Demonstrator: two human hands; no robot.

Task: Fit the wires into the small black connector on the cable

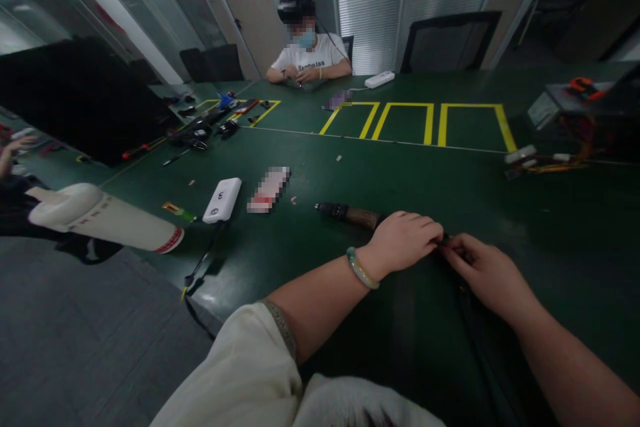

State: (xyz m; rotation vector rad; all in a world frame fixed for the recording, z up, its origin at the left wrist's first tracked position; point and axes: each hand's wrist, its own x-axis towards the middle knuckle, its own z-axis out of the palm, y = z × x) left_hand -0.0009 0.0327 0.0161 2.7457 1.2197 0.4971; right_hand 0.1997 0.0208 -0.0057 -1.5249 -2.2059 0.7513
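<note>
A dark rod-shaped handle [363, 217] lies slantwise on the green table, with a brown middle section and a black ringed end that has a small metal tip. My left hand [407, 240], with a bangle at the wrist, covers its rear part, fingers closed near the thin dark end. Pinched at that same end is my right hand [483, 270], its fingertips touching or almost touching those of the left. What exactly sits between the fingertips is mostly hidden. A black strap or cord [467, 320] runs from below the right hand toward the table's near edge.
Left of my hands are a phone [269, 190], a white power bank [223, 200] with a cable, a green-and-yellow item [179, 211] and a large pale tumbler [107, 217]. Tools [205, 130] lie further back. A person [313, 57] sits opposite; a metal box with wires [555, 113] stands right.
</note>
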